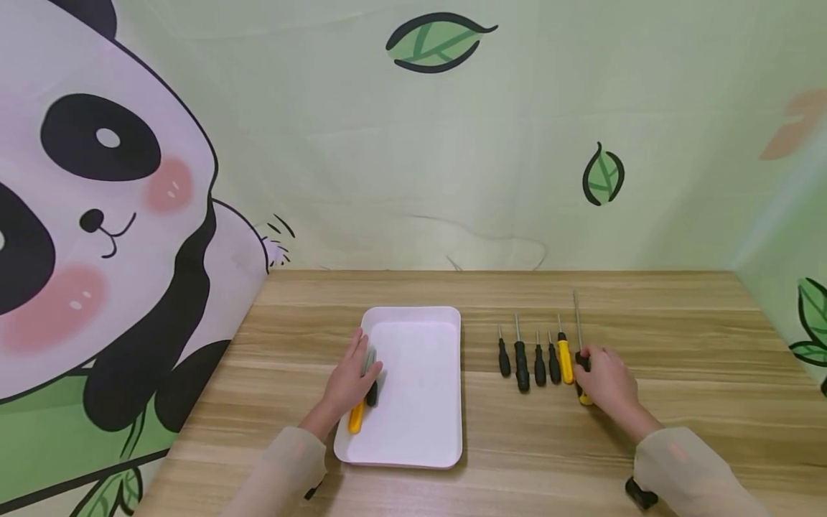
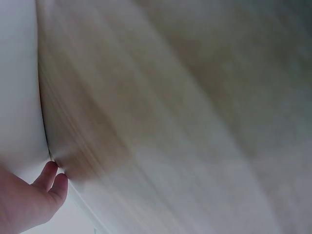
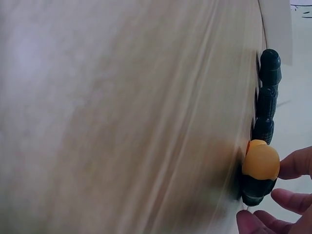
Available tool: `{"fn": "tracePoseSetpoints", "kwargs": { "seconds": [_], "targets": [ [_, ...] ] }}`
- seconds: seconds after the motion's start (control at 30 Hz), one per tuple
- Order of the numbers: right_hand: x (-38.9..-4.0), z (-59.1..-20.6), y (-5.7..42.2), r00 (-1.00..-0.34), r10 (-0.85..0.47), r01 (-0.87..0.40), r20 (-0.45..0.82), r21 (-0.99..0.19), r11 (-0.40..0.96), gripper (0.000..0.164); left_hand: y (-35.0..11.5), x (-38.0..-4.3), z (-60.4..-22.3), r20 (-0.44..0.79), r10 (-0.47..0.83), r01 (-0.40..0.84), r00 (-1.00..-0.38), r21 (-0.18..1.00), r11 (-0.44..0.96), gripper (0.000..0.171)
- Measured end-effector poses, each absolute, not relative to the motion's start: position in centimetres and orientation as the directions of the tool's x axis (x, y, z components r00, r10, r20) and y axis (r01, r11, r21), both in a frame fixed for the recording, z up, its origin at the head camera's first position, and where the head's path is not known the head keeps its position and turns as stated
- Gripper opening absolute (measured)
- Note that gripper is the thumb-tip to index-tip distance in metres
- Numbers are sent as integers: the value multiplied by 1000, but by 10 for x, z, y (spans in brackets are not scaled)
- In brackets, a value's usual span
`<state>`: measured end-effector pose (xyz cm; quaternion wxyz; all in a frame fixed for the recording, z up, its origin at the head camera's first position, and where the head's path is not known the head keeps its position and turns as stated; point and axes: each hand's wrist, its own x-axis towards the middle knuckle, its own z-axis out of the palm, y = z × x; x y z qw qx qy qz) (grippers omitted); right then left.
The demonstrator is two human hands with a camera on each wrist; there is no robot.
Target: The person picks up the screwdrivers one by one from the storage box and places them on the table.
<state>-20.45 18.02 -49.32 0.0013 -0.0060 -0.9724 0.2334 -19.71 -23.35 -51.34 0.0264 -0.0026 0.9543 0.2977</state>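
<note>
A white tray [image 1: 416,402] lies on the table, with a yellow-handled screwdriver [image 1: 356,418] and a black-handled one [image 1: 372,393] along its left side. My left hand [image 1: 349,377] rests at the tray's left rim, fingers extended, partly covering these two tools. In the left wrist view its fingertips [image 2: 59,183] are right at the edge. My right hand [image 1: 607,380] pinches the black-and-yellow handle of a long screwdriver [image 1: 578,319], which lies at the right end of a row. In the right wrist view, fingers flank that handle's yellow end [image 3: 262,161].
Left of the right hand lie several more screwdrivers side by side: a yellow-handled one [image 1: 565,361] and black-handled ones, the largest [image 1: 521,366] among them. The wooden table [image 1: 517,459] meets a printed wall cloth [image 1: 362,179] at its back edge.
</note>
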Motion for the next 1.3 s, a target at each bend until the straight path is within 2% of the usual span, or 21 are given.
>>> {"fn": "tracePoseSetpoints", "kwargs": {
  "seconds": [0.37, 0.9, 1.1, 1.3],
  "targets": [
    [-201, -487, 174, -998, 17, -9, 53, -461, 887, 34, -233, -196, -513, -64, 9, -29, -998, 576, 817, 67],
    [-197, -483, 159, -983, -56, -131, 173, -458, 879, 45, -233, -197, -513, -72, -4, -45, -997, 577, 815, 68],
    [-196, -481, 153, -967, -85, -189, 242, -449, 873, 41, -233, -196, -512, -73, -3, -45, -997, 580, 813, 68],
    [-194, -479, 145, -967, -100, -198, 234, -444, 874, 40, -233, -196, -512, -66, 2, -37, -998, 582, 812, 67]
  ]
}}
